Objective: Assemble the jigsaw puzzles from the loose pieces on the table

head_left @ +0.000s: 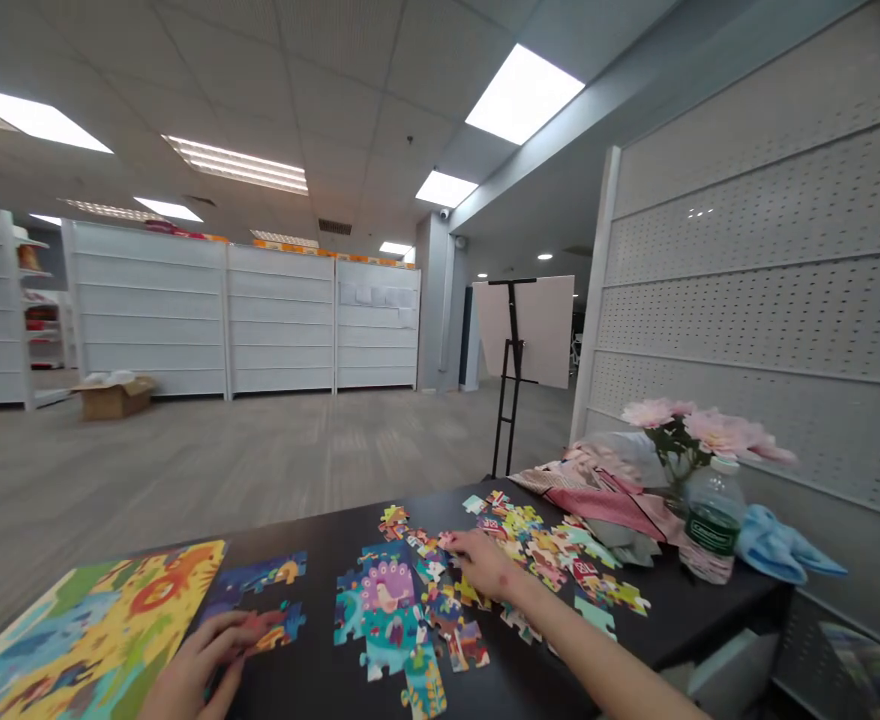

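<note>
At the lower left, my left hand (211, 660) rests with its fingers stretched forward on a small joined puzzle section (286, 628), the thumb held apart. A dark blue strip of joined puzzle pieces (279, 570) lies just beyond it. My right hand (481, 565) reaches into the loose puzzle pieces (530, 530), its fingertips closed on a puzzle piece that is mostly hidden. Between the hands sits a larger joined puzzle section (391, 610) in teal with a purple creature. Left of my left hand is a colourful picture sheet (140, 610) with an orange lion.
The black table (312, 690) carries a water bottle (712, 520), pink flowers (710, 430), a pink cloth (612, 495) and a blue cloth (781, 545) at the right. Beyond stand an easel (511, 370), white shelving (282, 320), a cardboard box (114, 398) and a perforated panel (755, 270).
</note>
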Demonstrator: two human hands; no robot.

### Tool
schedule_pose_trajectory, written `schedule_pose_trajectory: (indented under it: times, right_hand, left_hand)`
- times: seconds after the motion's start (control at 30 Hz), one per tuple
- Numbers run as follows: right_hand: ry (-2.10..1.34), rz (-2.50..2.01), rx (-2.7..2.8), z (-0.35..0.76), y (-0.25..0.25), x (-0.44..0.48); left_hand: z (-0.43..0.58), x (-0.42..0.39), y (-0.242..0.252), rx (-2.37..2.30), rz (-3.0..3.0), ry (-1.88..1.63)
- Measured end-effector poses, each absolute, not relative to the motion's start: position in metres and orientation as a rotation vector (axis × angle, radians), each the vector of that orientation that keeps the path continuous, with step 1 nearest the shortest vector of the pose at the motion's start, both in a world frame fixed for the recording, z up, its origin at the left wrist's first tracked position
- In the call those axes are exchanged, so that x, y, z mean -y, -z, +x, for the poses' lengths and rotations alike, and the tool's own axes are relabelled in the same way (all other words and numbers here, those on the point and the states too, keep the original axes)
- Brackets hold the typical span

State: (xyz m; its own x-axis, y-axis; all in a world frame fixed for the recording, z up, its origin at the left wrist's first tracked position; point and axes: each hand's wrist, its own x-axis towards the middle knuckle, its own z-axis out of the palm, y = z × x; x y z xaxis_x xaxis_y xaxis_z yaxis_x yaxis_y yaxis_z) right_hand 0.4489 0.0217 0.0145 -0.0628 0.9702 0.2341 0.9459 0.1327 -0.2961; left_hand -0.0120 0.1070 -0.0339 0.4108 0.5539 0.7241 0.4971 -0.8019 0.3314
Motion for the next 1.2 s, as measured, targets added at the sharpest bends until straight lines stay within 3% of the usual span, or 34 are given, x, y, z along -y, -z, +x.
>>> schedule_pose_trajectory:
  times: [0.27, 0.8, 1.2]
  right_hand:
    - [-0.056, -1.885, 1.877, 0.459, -0.014, -0.010]
    - [-0.371, -1.668, 1.505, 0.417, 0.001, -0.039]
    - [-1.001, -1.168, 1.644, 0.310, -0.009, -0.027]
  left_hand:
    - [-0.007, -0.112, 0.036, -0.906, 2.593, -1.347]
    - [0.001, -0.095, 0.020, -1.021, 2.444, -1.192]
    - [0.061, -0.035, -0.007, -0.877, 2.283, -0.895]
